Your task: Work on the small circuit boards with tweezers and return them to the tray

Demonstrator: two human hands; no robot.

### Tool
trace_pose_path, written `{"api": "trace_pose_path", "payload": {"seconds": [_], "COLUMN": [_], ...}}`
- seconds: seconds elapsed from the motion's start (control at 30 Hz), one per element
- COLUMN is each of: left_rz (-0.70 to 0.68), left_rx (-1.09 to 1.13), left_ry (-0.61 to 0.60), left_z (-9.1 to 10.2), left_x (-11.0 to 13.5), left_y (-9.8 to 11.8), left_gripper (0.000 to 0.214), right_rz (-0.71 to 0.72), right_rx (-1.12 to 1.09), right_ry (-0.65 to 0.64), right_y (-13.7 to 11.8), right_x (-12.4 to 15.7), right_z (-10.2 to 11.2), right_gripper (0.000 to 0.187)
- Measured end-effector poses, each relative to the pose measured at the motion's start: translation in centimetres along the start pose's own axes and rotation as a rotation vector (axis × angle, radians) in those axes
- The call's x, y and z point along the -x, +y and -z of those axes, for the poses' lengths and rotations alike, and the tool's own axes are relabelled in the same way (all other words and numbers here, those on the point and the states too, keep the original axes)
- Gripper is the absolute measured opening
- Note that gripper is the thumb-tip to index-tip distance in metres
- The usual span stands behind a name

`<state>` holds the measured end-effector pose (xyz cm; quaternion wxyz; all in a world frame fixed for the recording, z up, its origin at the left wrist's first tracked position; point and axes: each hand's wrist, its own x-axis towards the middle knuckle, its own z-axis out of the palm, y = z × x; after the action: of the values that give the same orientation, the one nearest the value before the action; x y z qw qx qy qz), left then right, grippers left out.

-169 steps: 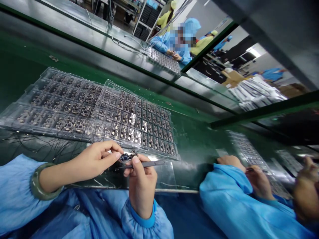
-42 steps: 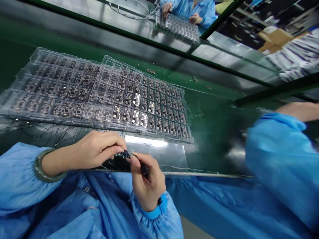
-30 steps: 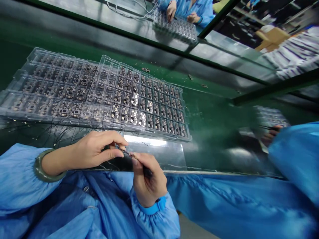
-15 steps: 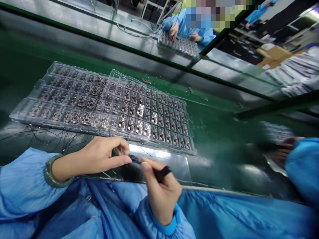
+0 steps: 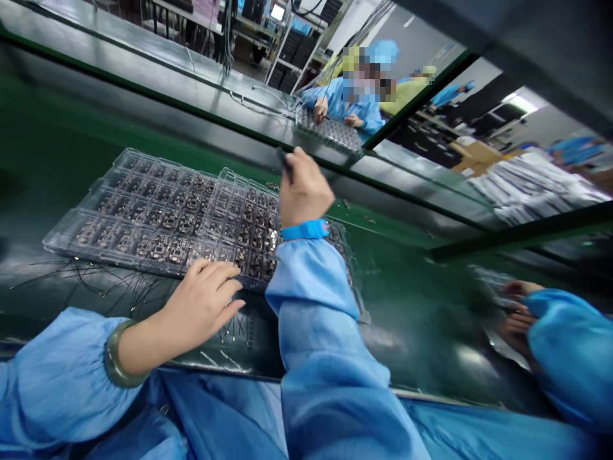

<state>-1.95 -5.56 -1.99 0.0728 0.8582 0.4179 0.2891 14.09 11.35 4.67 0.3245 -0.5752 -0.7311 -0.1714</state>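
Observation:
Two overlapping clear plastic trays (image 5: 143, 204) of small circuit boards lie on the green belt (image 5: 57, 134) in front of me. My right hand (image 5: 301, 191) is stretched out over the far edge of the right tray (image 5: 244, 220). It is closed round dark tweezers (image 5: 286, 164) that point up and away. My left hand (image 5: 204, 300) rests at the near edge of that tray, fingers laid forward and flat, with nothing visible in them. A jade-green bangle (image 5: 115, 358) sits on my left wrist.
Thin black wires (image 5: 90, 281) are strewn left of my left hand, in front of the trays. A co-worker's hands (image 5: 514, 316) in blue sleeves work at the right. Across the line another person (image 5: 352, 105) bends over a tray (image 5: 330, 128). A dark frame bar (image 5: 522, 233) crosses the right.
My right hand has left my left hand and reached forward over the tray with the tweezers. My left hand's pinch has opened and the small board is no longer seen in it.

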Motion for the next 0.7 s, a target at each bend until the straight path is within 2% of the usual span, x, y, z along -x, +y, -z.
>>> {"api": "trace_pose_path", "payload": {"seconds": [0.07, 0.1, 0.17, 0.23, 0.4, 0.53, 0.63, 0.7], "left_rz": [-0.011, -0.013, -0.013, -0.01, -0.004, -0.011, -0.016, -0.008], "left_rx": [-0.002, -0.003, 0.0, 0.001, -0.008, -0.015, -0.014, 0.01], "left_ry": [0.01, 0.013, 0.012, 0.005, -0.005, 0.003, -0.004, -0.018], "left_z": [-0.1, -0.1, -0.2, -0.3, -0.3, -0.4, -0.4, -0.4], "left_x": [0.0, 0.0, 0.0, 0.0, 0.0, 0.1, 0.2, 0.2], "left_y": [0.1, 0.1, 0.1, 0.2, 0.2, 0.0, -0.1, -0.2], "left_gripper": [0.016, 0.015, 0.014, 0.013, 0.013, 0.014, 0.015, 0.016], "right_rz": [0.052, 0.084, 0.145, 0.171, 0.117, 0.083, 0.087, 0.113], "right_rx": [0.049, 0.052, 0.045, 0.035, 0.051, 0.05, 0.026, -0.016], "right_ry": [-0.273, -0.352, -0.469, -0.532, -0.615, -0.634, -0.607, -0.558], "right_y": [-1.4, -2.0, -3.1, -3.4, -2.3, -2.0, -2.9, -4.2], "right_x": [-0.2, 0.0, 0.7, 1.2, 1.2, 1.2, 1.2, 1.1], "right_z": [-1.8, -2.6, -3.7, -4.3, -4.8, -4.4, -2.6, -0.2], "right_gripper": [0.035, 0.036, 0.042, 0.046, 0.029, 0.033, 0.036, 0.035]}}
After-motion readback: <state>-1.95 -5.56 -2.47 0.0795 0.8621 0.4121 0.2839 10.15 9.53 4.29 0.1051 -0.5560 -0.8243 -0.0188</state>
